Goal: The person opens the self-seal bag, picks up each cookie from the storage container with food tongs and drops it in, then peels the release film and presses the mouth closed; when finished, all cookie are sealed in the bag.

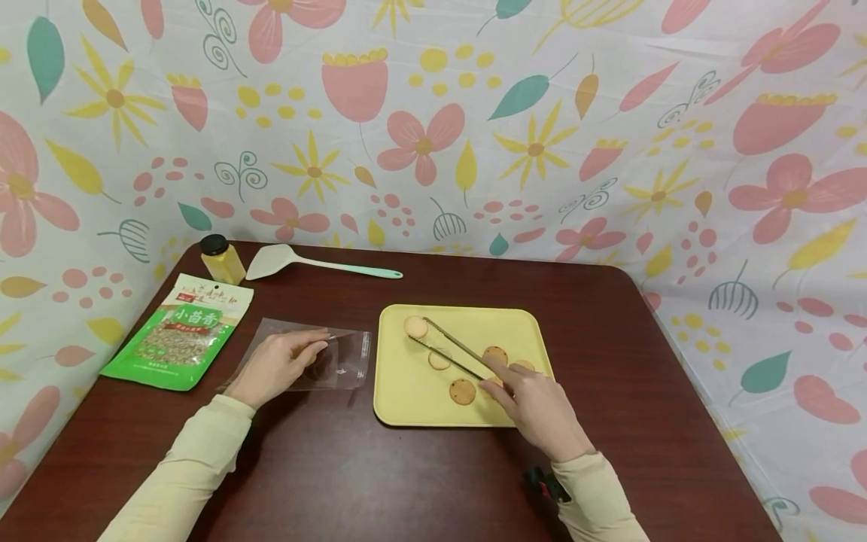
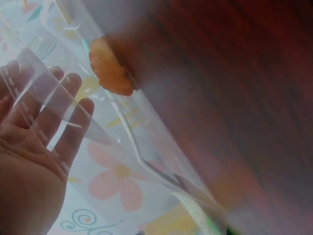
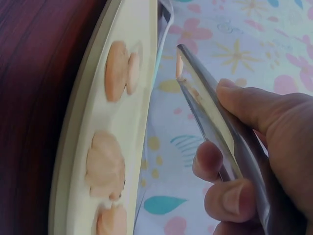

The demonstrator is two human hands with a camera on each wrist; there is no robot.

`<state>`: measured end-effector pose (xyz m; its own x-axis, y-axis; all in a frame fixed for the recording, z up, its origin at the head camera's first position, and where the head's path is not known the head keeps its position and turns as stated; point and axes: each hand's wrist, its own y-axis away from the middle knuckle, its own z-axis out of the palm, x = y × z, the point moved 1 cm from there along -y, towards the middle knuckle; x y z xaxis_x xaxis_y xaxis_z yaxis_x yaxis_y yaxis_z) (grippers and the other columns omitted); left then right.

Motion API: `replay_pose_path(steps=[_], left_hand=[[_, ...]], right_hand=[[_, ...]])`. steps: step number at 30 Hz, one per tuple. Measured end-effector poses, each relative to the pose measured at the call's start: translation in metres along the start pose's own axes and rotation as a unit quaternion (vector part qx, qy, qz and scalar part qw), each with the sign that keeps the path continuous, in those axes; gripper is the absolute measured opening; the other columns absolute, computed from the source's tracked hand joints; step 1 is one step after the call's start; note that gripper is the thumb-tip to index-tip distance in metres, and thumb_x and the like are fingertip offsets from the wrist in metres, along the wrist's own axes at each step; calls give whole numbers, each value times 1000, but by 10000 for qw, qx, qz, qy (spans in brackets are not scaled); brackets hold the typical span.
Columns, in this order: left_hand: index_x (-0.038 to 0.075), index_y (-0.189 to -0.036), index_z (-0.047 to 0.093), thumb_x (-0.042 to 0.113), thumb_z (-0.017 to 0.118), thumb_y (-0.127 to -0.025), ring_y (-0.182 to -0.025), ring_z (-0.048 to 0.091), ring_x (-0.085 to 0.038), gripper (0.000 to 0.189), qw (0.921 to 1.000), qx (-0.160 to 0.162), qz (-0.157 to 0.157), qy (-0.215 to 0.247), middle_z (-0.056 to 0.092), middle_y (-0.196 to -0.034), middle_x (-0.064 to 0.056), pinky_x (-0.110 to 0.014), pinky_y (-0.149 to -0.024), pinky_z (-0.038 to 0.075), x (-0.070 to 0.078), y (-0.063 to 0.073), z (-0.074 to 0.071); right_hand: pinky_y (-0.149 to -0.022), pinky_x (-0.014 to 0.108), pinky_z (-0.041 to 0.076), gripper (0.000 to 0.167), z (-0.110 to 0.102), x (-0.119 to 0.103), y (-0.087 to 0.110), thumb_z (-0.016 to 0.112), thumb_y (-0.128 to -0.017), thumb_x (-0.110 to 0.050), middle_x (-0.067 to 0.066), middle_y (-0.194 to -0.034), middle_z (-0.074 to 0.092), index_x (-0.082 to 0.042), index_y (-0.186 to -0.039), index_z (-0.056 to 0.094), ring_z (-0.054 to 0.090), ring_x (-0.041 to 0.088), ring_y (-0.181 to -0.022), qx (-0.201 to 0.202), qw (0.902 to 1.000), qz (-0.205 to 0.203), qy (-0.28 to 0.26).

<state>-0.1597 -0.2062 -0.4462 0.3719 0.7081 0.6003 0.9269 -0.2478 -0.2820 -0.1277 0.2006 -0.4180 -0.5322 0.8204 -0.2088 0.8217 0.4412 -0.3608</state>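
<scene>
My left hand [image 1: 279,365] pinches the upper film of a clear plastic bag [image 1: 352,361] lying on the table. In the left wrist view the fingers show through the film, and a brown cookie [image 2: 111,67] is seen through the plastic; whether it lies inside is hard to tell. My right hand [image 1: 542,406] grips metal tongs [image 1: 450,367], their tips around a round pale cookie [image 1: 415,327] above the far left corner of a yellow tray [image 1: 406,406]. More cookies [image 1: 463,391] lie on that tray, some partly hidden by the hand. The tongs' cookie [image 3: 179,65] appears edge-on in the right wrist view.
Left of the bag lies a green seasoning packet [image 1: 177,331]. Behind it stands a yellow bottle with a black cap [image 1: 223,260], beside a white spatula [image 1: 274,261] with a pale green handle. Patterned cloth [image 1: 420,188] hangs behind the dark wooden table [image 1: 352,482].
</scene>
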Motion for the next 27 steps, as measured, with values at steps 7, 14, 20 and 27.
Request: replay_pose_path(steps=[7,14,20,27], left_hand=[[8,-119,71,18,65,-95,-79,62,-11,26,9999,79,76,-30,69,-115,-7,-32,-68,50,0,-1,1],[8,-118,71,17,66,-94,-89,67,-17,26,9998,129,83,-85,69,-115,-9,-39,-73,54,1,-1,2],[8,-120,70,17,66,-94,-93,67,-19,27,10000,39,47,-26,68,-117,-9,-40,-74,54,3,0,3],[10,-120,70,20,63,-96,-81,64,-12,27,9999,23,-26,121,69,-114,-7,-32,-68,51,2,0,3]], right_hand=[[-47,20,38,44,5,-15,-6,66,-93,-38,-5,-80,61,-17,-132,63,41,0,-50,-169,9996,-135,-159],[-48,20,39,40,15,-28,-11,65,-94,-37,-13,-69,49,-20,-130,65,40,-2,-51,-205,9985,-493,-98],[-47,20,38,39,23,-43,-17,65,-94,-36,-13,-66,47,-19,-128,66,40,-2,-50,-252,9964,-799,-158],[-46,23,42,41,32,-61,-28,58,-96,-44,-9,-73,56,-23,-132,62,54,4,-56,-504,9935,-1010,146]])
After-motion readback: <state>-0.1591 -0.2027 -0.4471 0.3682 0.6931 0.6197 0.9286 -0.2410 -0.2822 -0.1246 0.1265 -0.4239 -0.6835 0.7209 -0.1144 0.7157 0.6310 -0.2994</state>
